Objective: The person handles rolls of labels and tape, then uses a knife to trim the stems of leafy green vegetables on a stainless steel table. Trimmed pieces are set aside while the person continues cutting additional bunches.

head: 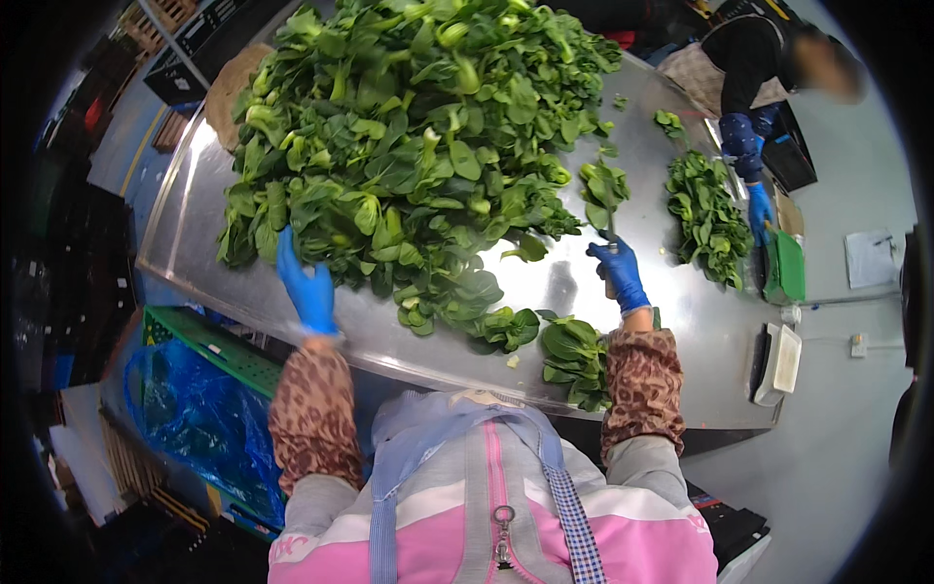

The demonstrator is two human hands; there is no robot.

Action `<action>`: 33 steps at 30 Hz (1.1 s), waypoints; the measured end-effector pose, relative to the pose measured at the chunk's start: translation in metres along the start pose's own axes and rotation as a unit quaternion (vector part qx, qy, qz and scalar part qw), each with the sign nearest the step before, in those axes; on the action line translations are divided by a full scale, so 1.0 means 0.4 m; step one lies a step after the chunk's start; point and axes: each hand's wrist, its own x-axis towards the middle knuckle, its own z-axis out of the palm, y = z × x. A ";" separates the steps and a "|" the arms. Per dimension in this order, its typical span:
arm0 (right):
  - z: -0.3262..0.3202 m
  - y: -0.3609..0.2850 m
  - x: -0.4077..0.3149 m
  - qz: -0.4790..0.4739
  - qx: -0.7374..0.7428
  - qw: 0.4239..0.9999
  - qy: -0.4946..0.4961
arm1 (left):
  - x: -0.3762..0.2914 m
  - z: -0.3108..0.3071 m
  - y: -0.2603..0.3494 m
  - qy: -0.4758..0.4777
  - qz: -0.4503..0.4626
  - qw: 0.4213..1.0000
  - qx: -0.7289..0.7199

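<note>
My left hand (306,292), in a blue glove, reaches to the near left edge of a large heap of pak choi (408,146). Its fingertips touch the leaves, the thumb stands apart, and nothing shows in its grasp. My right hand (627,277), also gloved in blue, is closed around the handle of a knife (611,219). The blade points away from me, over a loose pak choi (600,182) beside the heap. Close to my right forearm lie more pak choi heads (573,350), partly hidden by the sleeve.
Everything lies on a stainless steel table (700,350). At the right, a co-worker's gloved hand (760,212) is near a second pak choi pile (704,219) and a green container (785,266). A white-topped device (778,365) stands at the right edge. Blue plastic lines a green crate (211,350) below left.
</note>
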 end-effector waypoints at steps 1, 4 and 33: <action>-0.047 0.010 0.040 -0.022 -0.036 0.996 0.083 | -0.028 0.019 0.058 0.071 0.025 0.996 -0.048; -0.130 0.044 0.167 -0.004 0.071 0.975 0.213 | -0.158 0.108 0.218 -0.160 0.056 0.912 -0.374; 0.169 -0.122 -0.250 -0.019 0.134 0.986 -0.098 | -0.230 0.308 0.449 -0.352 -0.096 0.865 -0.344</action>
